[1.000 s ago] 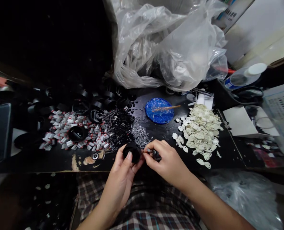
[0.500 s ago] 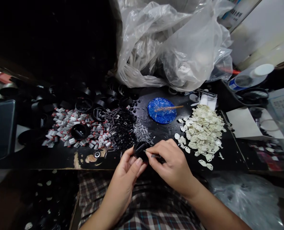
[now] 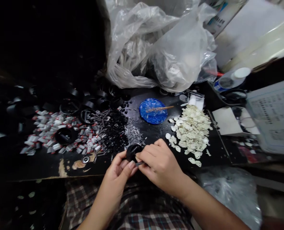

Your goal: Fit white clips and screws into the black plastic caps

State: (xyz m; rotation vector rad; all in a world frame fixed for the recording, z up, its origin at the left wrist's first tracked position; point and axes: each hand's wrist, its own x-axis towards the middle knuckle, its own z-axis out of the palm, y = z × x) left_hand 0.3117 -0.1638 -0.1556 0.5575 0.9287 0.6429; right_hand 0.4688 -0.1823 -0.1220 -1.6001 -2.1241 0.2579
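My left hand [image 3: 120, 171] is closed around a small black round cup-like part [image 3: 131, 151], held just over the table's front edge. Close against that part is my right hand [image 3: 159, 162], its fingers pinched on a thin dark tool [image 3: 139, 163] whose end shows beside my left thumb. What the right fingertips do inside the part is hidden. Beyond the hands lie small grey pins [image 3: 134, 135] and a heap of tiny black pieces [image 3: 115, 127]. A blue round lid-like dish [image 3: 153, 111] carries a clear smeared substance and a wooden stick [image 3: 160, 109].
Pale flat plates with holes [image 3: 193, 127] are heaped on the right. To the left lie grey-and-red small parts [image 3: 44, 127] among black cups [image 3: 65, 136] and springs. Clear plastic bags [image 3: 151, 48] stand behind. A white box [image 3: 227, 121] and a bottle [image 3: 230, 80] are right.
The view has turned, so the table's contents sit further left. My right hand has shifted its grip, and the tool now shows below its fingers near my left thumb. The black part stays in my left hand.
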